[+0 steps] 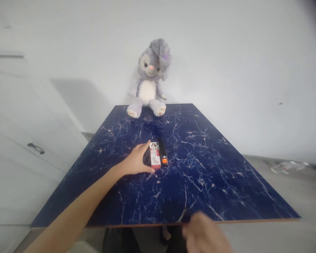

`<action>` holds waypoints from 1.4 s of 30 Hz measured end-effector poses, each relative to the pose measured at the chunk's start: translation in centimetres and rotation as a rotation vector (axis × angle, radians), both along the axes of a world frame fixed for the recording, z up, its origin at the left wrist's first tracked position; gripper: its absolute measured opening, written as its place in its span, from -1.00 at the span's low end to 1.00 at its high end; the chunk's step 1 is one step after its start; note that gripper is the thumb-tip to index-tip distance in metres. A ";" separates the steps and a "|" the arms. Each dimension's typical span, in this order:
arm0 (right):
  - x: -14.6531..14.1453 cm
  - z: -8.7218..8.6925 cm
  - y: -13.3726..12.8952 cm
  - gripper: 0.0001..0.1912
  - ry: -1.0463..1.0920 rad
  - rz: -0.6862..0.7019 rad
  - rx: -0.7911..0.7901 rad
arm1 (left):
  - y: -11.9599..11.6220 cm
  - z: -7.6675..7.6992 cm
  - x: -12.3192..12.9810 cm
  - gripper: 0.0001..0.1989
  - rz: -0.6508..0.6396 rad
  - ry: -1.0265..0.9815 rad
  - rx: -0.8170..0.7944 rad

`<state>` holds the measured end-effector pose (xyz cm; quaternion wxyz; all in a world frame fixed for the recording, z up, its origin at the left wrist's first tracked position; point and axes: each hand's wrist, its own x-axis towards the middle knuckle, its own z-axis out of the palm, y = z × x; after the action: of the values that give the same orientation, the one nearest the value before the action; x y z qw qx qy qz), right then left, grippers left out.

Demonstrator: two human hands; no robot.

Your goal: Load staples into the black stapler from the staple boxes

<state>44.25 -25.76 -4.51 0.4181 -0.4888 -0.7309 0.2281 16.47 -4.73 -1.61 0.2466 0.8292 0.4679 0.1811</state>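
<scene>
On the blue marbled table [200, 158] lies a small white and red box [155, 156]. My left hand [138, 160] is at its left side, thumb near the box's front end and fingertips near its far end, holding it between them. Right beside the box is a black object with an orange part [163, 154], which looks like a stapler. My right hand [204, 233] is at the table's front edge, smeared by motion; its fingers and anything in them cannot be made out.
A grey plush rabbit [149, 80] sits at the table's far edge against the wall. White cabinet doors with a dark handle [36, 148] stand at the left. A clear plastic item [289, 167] lies on the floor at the right.
</scene>
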 end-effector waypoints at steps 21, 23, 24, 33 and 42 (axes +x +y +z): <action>13.8 1.5 25.3 -0.46 -0.115 -0.730 -0.090 | 12.7 -0.6 23.9 0.29 -0.126 0.048 0.097; 13.5 1.3 25.3 -0.46 -0.133 -0.742 0.049 | 11.9 -1.0 22.8 0.09 -0.124 -0.022 0.230; 13.2 1.3 25.2 -0.47 -0.157 -0.741 0.135 | 11.4 -1.1 22.1 -0.06 -0.124 -0.058 0.306; 9.9 1.7 23.7 -0.65 -0.585 -0.710 0.371 | 3.1 -0.2 12.1 -0.66 -0.051 -0.078 0.598; 10.5 1.3 23.8 -0.66 -0.594 -0.625 0.490 | -0.4 -0.1 3.6 -0.77 -0.005 -0.091 0.481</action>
<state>54.72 -1.95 -3.20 0.3427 -0.6157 -0.6692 -0.2359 20.04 -5.16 -1.73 0.0634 0.8562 0.3975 0.3238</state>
